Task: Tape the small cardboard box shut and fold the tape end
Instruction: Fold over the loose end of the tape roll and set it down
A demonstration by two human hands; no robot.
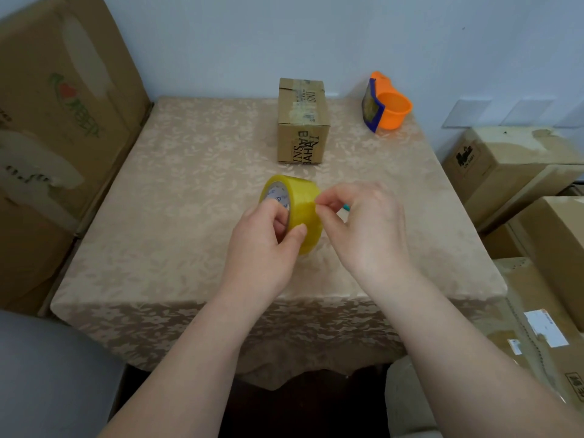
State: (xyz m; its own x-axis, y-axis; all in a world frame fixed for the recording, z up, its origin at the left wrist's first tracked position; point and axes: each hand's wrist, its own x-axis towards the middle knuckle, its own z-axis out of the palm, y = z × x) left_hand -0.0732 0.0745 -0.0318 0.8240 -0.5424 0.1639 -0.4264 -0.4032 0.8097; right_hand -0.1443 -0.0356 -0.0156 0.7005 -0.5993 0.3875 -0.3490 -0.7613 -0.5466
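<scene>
Tape roll [295, 213] sits gripped in our left hand [265, 245] while right hand [363, 222] fingers [319, 205] pinch at its free end — the small cardboard box [302, 121] waits beyond on the worktop [177, 197], our fresh strip and the end-fold apparently still undone.

I have one view only, from the head camera, looking forward and down across the tabletop [177, 191] toward the wall behind it. It sits close: both forearms enter from the bottom edge, and the left hand [262, 245] and right hand [363, 226] meet near the centre of the frame. The wide lens bends the big cartons [57, 128] left of the hands. Beyond the hands, the tabletop's far edge meets the wall.
</scene>
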